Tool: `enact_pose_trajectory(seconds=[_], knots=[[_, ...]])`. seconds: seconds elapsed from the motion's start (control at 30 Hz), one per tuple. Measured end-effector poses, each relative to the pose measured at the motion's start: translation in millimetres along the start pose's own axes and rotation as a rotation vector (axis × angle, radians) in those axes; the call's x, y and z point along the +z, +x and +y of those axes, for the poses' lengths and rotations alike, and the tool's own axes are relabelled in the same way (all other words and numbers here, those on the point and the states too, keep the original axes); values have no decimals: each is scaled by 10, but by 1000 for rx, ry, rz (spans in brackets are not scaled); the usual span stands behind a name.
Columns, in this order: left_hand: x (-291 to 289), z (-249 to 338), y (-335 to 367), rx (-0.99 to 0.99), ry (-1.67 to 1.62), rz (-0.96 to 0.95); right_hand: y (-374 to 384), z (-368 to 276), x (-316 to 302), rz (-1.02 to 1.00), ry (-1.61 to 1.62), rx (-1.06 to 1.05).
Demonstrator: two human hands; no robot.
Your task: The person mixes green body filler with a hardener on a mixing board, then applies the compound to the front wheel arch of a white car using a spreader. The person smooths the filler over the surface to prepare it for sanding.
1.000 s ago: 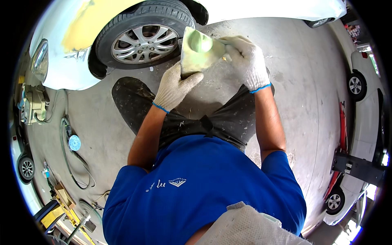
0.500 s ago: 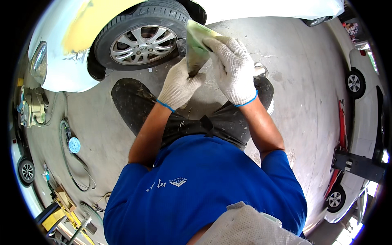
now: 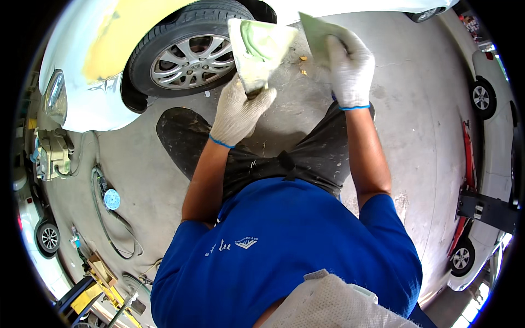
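Observation:
My left hand point(image 3: 238, 113), in a white knit glove with a blue cuff, is closed round the lower end of a putty knife point(image 3: 240, 70). Pale green putty point(image 3: 256, 41) is smeared over its broad blade, which points up and away. To the right, my gloved right hand point(image 3: 354, 71) grips a second flat spreader point(image 3: 317, 37), coated greenish and tilted toward the left. A gap separates the two blades. Beyond them stands a white car with a yellowish patch point(image 3: 105, 57) on its fender, above the front wheel point(image 3: 191, 63).
An air hose point(image 3: 104, 232) and a sander with a blue round pad point(image 3: 111, 199) lie on the floor at left, near a greenish machine point(image 3: 53, 153). Another white car point(image 3: 495, 164) and a red lift arm point(image 3: 468, 158) stand at right. My knees are bent apart below my hands.
My right hand has drawn away to the right with its spreader, so the blades are now apart. The left blade's putty-covered face now shows more fully. The view has shifted slightly.

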State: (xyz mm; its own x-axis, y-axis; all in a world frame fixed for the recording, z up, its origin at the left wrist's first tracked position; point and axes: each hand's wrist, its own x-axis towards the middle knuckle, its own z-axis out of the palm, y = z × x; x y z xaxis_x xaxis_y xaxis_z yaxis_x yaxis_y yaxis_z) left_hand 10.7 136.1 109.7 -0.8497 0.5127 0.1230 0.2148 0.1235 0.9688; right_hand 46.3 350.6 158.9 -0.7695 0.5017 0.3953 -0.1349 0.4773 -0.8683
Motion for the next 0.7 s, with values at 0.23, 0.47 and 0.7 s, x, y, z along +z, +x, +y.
enact_pose_trajectory(seconds=[0.23,0.47,0.7], knots=[[140,-558,383,273,195,295,-276,53,389,-237,1000,710],[255,-904,385,234,392,326,-150,196,321,-178,939,688],[232,-441,145,97,898,162,-55,190,94,0,995,562]])
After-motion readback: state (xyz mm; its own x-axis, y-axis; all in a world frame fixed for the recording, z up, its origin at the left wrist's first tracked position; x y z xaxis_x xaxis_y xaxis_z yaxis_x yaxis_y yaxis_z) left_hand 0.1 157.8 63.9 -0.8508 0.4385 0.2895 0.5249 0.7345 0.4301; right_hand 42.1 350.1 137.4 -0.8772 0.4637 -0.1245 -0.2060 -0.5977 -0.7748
